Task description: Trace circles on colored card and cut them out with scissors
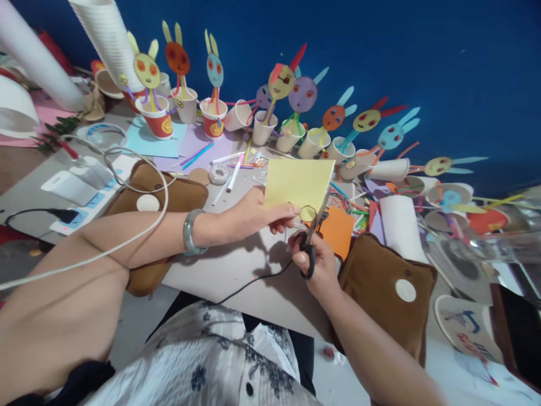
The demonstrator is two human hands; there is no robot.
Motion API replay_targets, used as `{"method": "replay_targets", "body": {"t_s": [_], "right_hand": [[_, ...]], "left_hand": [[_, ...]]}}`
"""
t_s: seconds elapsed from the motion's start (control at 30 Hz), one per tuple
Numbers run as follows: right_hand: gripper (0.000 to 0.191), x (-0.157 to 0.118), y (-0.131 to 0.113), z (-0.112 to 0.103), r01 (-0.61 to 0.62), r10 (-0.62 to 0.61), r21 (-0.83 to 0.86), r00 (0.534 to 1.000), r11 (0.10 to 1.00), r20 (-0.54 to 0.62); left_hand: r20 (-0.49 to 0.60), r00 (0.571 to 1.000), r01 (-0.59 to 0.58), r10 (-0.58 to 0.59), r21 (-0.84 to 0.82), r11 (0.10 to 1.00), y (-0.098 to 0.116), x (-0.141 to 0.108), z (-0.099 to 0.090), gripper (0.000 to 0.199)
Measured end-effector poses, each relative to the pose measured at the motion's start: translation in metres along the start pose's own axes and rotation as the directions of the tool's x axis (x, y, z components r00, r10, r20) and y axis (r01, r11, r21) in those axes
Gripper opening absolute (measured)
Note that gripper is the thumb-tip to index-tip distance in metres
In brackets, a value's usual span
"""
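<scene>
A sheet of yellow paper (296, 180) is pinched along its lower edge by my left hand (257, 213), thumb on top. Near the sheet's lower right corner a small circle (307, 213) is drawn in dark line. My right hand (319, 262) grips a pair of black-handled scissors (310, 248), fingers in the loops. The blades point up along the right edge of the paper, close to the circle; I cannot tell whether they are cutting into it. Behind the scissors an orange paper sheet (340, 228) lies on the table.
Paper cups with rabbit-faced figures, such as a red cup (158, 125), line the blue wall. Brown cushions lie left (143, 276) and right (384, 287). A white cable (127, 239) crosses my left forearm. Markers, a tape roll (218, 173) and a power strip (78, 217) are on the table.
</scene>
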State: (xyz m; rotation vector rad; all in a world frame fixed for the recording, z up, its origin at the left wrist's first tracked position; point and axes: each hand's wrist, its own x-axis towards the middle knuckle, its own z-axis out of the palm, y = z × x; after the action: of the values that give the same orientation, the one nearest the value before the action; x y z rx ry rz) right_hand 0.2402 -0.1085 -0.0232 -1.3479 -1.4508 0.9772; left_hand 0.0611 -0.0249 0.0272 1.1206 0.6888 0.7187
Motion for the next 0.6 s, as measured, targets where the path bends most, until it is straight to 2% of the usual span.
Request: {"method": "replay_targets", "body": {"t_s": [0.43,0.6], "right_hand": [[0.057,0.001,0.006,-0.002,0.014,-0.015,0.030,1.000,0.999,0.018],[0.056,0.001,0.013,-0.002,0.020,-0.021,0.072,1.000,0.997,0.014]], "left_hand": [[0.060,0.994,-0.089,0.087,0.027,0.996,0.004,0.000,-0.003,0.017],[0.065,0.995,-0.083,0.081,0.033,0.996,0.004,0.001,-0.004,0.020]]}}
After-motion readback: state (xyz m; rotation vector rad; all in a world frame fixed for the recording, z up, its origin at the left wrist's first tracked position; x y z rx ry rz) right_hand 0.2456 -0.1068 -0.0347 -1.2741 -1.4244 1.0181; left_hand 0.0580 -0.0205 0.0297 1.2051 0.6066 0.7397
